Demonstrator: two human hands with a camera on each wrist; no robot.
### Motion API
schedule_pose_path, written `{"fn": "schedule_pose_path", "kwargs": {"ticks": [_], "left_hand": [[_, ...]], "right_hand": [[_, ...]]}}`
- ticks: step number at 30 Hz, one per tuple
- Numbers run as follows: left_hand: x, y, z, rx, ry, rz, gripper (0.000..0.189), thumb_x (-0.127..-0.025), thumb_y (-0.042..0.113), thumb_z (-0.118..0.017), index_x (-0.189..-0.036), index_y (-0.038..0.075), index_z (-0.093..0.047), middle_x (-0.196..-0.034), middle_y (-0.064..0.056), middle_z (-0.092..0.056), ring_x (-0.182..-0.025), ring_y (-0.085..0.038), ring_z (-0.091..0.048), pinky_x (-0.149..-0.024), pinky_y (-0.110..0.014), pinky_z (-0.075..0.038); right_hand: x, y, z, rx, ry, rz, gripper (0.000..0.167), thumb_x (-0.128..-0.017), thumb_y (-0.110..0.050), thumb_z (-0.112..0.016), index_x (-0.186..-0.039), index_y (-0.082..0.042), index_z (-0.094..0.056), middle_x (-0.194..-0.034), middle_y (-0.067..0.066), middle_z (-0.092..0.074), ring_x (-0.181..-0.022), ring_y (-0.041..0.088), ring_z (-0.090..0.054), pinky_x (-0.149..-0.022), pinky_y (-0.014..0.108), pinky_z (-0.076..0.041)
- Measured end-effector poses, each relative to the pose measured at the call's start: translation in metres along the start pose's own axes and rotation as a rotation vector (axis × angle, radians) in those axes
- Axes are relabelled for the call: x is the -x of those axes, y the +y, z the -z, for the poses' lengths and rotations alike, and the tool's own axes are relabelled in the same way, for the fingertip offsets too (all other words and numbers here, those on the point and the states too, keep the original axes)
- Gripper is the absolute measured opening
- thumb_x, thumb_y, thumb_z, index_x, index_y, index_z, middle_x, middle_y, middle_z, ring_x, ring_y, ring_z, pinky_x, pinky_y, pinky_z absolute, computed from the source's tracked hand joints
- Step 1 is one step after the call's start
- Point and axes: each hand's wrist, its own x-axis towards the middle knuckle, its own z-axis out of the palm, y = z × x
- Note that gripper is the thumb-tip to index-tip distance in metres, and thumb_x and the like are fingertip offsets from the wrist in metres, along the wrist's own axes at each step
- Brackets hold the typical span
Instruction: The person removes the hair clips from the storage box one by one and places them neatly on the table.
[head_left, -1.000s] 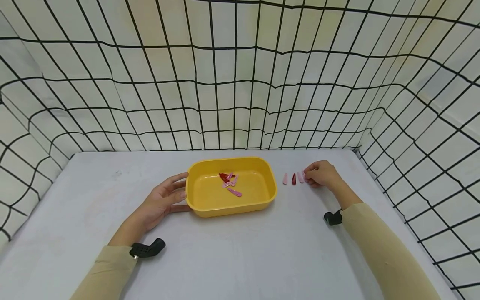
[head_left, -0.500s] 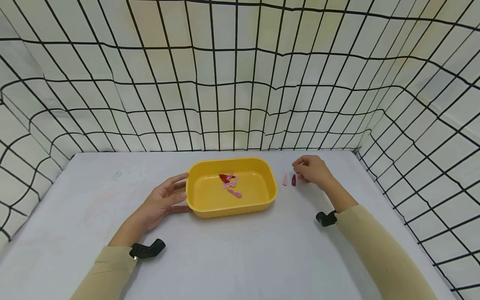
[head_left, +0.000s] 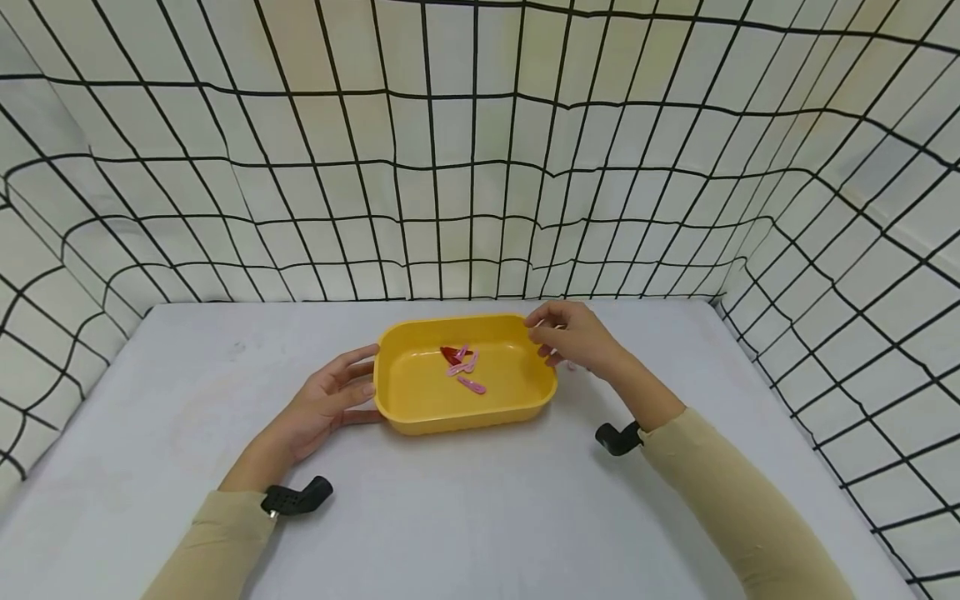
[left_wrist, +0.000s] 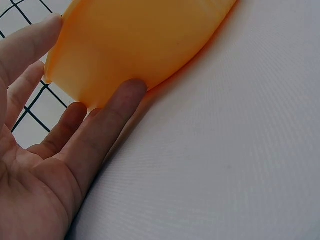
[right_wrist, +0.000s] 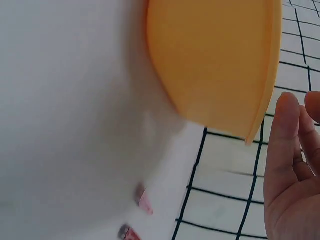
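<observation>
A yellow plastic tray (head_left: pixel 405 398) stands mid-table in the head view. In it lie several small snap hair clips, a red one (head_left: pixel 450 356) among pink ones, with a pink clip (head_left: pixel 472 385) nearer the front. My left hand (head_left: pixel 322 400) rests spread against the tray's left end, fingertips on its outer wall. At the right end my right hand (head_left: pixel 576 337) hovers by the rim, thumb and forefinger pinching a hair clip that the fingers almost wholly hide. In the right wrist view a pink clip (right_wrist: pixel 144 201) and a red clip (right_wrist: pixel 130 233) lie on the table.
The table (head_left: pixel 450 517) has a white cover. Black netting (head_left: pixel 472 217) over white sheeting rises behind it and along both sides. Each wrist wears a black camera on a band, the left camera (head_left: pixel 298 497) and the right camera (head_left: pixel 618 438).
My right hand has risen from the row of clips at the right and travelled left to the tray's right rim. The left hand and tray stay put.
</observation>
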Motion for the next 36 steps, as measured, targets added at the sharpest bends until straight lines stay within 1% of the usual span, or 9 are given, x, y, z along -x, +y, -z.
{"fn": "schedule_pose_path", "kwargs": {"ticks": [2,4,7,11,15,20,25,30,36], "left_hand": [[0.000,0.000,0.000,0.001,0.001,0.002,0.062,-0.100,0.015,-0.061,-0.155,0.019,-0.032,-0.159,-0.018,-0.028,-0.118,-0.017,-0.063,-0.091,-0.047,-0.058],[0.000,0.000,0.001,0.003,0.000,0.005,0.062,-0.100,0.016,-0.061,-0.155,0.019,-0.032,-0.159,-0.018,-0.028,-0.118,-0.018,-0.063,-0.091,-0.047,-0.058],[0.000,0.001,0.001,0.005,-0.003,0.002,0.062,-0.101,0.016,-0.060,-0.155,0.019,-0.032,-0.159,-0.018,-0.028,-0.117,-0.019,-0.064,-0.091,-0.046,-0.058],[0.000,0.001,0.001,0.009,-0.007,0.000,0.061,-0.101,0.015,-0.060,-0.155,0.018,-0.032,-0.159,-0.018,-0.028,-0.118,-0.020,-0.064,-0.091,-0.046,-0.058],[0.001,0.001,0.001,0.006,-0.014,-0.003,0.061,-0.101,0.015,-0.059,-0.156,0.017,-0.031,-0.159,-0.019,-0.027,-0.119,-0.020,-0.063,-0.092,-0.046,-0.058],[0.000,0.001,0.000,-0.007,-0.017,-0.010,0.060,-0.102,0.014,-0.058,-0.155,0.017,-0.031,-0.159,-0.020,-0.027,-0.121,-0.019,-0.061,-0.092,-0.046,-0.058],[-0.001,0.000,0.000,-0.008,-0.013,-0.002,0.060,-0.102,0.014,-0.058,-0.155,0.017,-0.032,-0.159,-0.018,-0.028,-0.121,-0.020,-0.061,-0.092,-0.046,-0.058],[-0.001,0.001,0.000,-0.007,0.004,0.011,0.060,-0.101,0.015,-0.059,-0.155,0.020,-0.033,-0.158,-0.017,-0.029,-0.119,-0.020,-0.062,-0.091,-0.046,-0.058],[0.000,0.000,0.001,-0.001,0.006,0.010,0.061,-0.101,0.016,-0.060,-0.155,0.019,-0.032,-0.158,-0.017,-0.030,-0.118,-0.020,-0.062,-0.091,-0.047,-0.058]], "right_hand": [[-0.003,-0.003,-0.006,-0.014,-0.026,-0.001,0.030,-0.095,-0.016,-0.066,-0.121,0.000,-0.063,-0.103,0.024,-0.062,-0.083,0.035,-0.066,-0.069,0.035,-0.063],[-0.005,-0.007,-0.013,-0.018,-0.052,-0.002,0.030,-0.095,-0.016,-0.066,-0.121,-0.001,-0.063,-0.102,0.020,-0.062,-0.086,0.035,-0.067,-0.069,0.035,-0.063],[-0.009,-0.010,-0.024,-0.029,-0.105,0.003,0.031,-0.096,-0.016,-0.065,-0.122,0.000,-0.063,-0.105,0.024,-0.062,-0.088,0.037,-0.068,-0.070,0.035,-0.063],[-0.013,-0.012,-0.042,-0.045,-0.191,0.008,0.031,-0.095,-0.016,-0.064,-0.122,-0.001,-0.064,-0.106,0.025,-0.062,-0.085,0.034,-0.069,-0.070,0.036,-0.063],[-0.016,-0.010,-0.059,-0.023,-0.252,0.022,0.028,-0.093,-0.013,-0.065,-0.119,-0.003,-0.066,-0.098,0.017,-0.064,-0.080,0.029,-0.069,-0.068,0.037,-0.063],[-0.018,-0.009,-0.072,0.116,-0.243,0.071,0.017,-0.093,-0.013,-0.066,-0.109,-0.008,-0.069,-0.088,0.009,-0.065,-0.068,0.023,-0.065,-0.062,0.029,-0.060],[-0.020,-0.007,-0.079,0.255,-0.231,0.098,0.012,-0.092,-0.016,-0.069,-0.103,-0.013,-0.070,-0.086,0.003,-0.066,-0.070,0.017,-0.059,-0.061,0.024,-0.053],[-0.022,-0.007,-0.084,0.294,-0.240,0.108,0.015,-0.089,-0.012,-0.072,-0.103,-0.011,-0.070,-0.082,0.001,-0.065,-0.071,0.015,-0.058,-0.060,0.022,-0.049],[-0.024,-0.007,-0.088,0.349,-0.239,0.096,0.019,-0.086,-0.010,-0.076,-0.103,-0.012,-0.069,-0.075,0.000,-0.058,-0.068,0.013,-0.051,-0.058,0.020,-0.040]]}}
